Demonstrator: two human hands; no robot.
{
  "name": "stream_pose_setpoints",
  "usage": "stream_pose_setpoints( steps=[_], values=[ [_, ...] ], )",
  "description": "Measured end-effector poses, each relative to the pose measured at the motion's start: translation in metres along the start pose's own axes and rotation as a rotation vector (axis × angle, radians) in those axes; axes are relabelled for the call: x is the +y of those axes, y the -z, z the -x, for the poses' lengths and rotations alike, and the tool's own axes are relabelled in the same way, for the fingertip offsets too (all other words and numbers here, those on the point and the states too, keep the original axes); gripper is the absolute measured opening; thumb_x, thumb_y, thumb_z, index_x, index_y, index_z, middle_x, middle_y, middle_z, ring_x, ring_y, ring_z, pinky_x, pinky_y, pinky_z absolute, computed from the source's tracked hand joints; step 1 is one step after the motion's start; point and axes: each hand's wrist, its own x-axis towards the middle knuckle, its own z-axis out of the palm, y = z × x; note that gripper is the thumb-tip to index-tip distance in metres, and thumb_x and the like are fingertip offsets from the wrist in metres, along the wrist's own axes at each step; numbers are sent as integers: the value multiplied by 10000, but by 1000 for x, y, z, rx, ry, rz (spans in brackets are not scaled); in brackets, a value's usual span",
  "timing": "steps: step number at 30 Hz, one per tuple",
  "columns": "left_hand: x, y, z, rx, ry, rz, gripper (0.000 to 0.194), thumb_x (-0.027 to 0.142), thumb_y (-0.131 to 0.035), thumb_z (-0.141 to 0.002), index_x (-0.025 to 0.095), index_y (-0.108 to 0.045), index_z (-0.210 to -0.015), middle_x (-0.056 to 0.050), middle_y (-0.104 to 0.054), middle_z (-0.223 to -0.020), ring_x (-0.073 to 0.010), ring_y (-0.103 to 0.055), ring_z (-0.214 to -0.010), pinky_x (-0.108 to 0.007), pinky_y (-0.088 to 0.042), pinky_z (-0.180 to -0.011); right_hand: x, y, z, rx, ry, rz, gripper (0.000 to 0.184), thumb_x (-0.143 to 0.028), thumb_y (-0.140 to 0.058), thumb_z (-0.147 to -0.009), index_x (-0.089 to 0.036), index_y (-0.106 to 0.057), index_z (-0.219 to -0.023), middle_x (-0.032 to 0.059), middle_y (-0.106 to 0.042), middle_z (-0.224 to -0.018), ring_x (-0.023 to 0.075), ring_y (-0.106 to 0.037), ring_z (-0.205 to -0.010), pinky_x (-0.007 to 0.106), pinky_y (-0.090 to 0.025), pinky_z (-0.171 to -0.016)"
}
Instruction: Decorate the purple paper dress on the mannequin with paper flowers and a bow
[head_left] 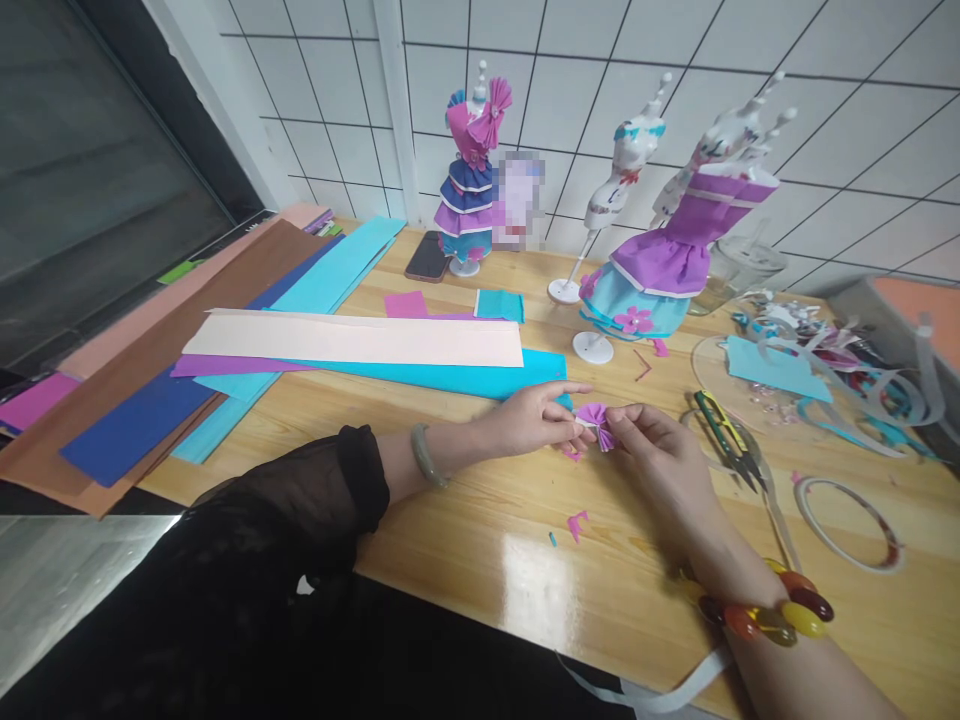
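A small purple pleated paper fan [595, 420] is held between both hands, above the wooden table. My right hand [660, 450] pinches its right side between thumb and fingertips. On the left, my left hand [536, 418] grips the fan's edge with thumb and lower fingers, its index finger stretched out; a bit of white shows at those fingertips. Pink paper scraps [577, 526] lie on the wood below. Yellow-and-green thread snips [724, 430] rest to the right of my right hand. A roll of narrow white tape [847, 525] lies farther right.
Strips of crepe paper, one pale pink [360, 338] and one blue [442, 380], spread over the left side. Small dress forms stand at the back, one in a layered paper dress [469, 210], another in a purple-and-blue dress [667, 255]. A phone [427, 257] lies near the wall.
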Motion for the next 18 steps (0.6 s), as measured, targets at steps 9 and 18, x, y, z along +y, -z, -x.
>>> stream_pose_setpoints(
  steps=[9,18],
  values=[
    [-2,1,-1,-7,-29,16,703,222,-634,-752,175,-305,-1371,-76,-686,-824,-149,-647,-773,-335,-487,-759,5,-1,1,16,18,-13,287,-463,-606,-758,-179,-576,-727,18,-592,-681,136,-532,-622,269,-422,-609],
    [-2,1,-3,-2,-19,61,730,212,-648,-737,139,-279,-1364,-83,-668,-809,-137,-641,-679,-317,-497,-691,7,-1,1,30,36,-14,305,-473,-595,-763,-173,-556,-723,14,-578,-660,135,-528,-598,261,-415,-571]
  ],
)
